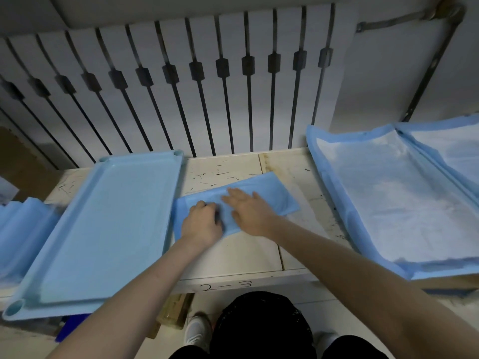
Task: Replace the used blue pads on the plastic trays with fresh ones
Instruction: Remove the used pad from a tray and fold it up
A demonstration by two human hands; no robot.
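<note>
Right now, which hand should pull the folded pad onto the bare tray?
Likely left. The left hand grips the pad at its end beside the tray; the right hand lies flat on it, farther away.

One bare light-blue plastic tray (pixel 103 229); right of it, one folded blue pad (pixel 280 195), two spread white-centred blue pads (pixel 383 203).

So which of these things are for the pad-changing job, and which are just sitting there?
For the job:
- folded blue pad, gripped by the left hand and pressed flat by the right hand
- bare blue tray
- spread pads on the right
- probably the rumpled blue pad at far left

Just there:
- radiator
- tiled bench
- white shoes
</note>
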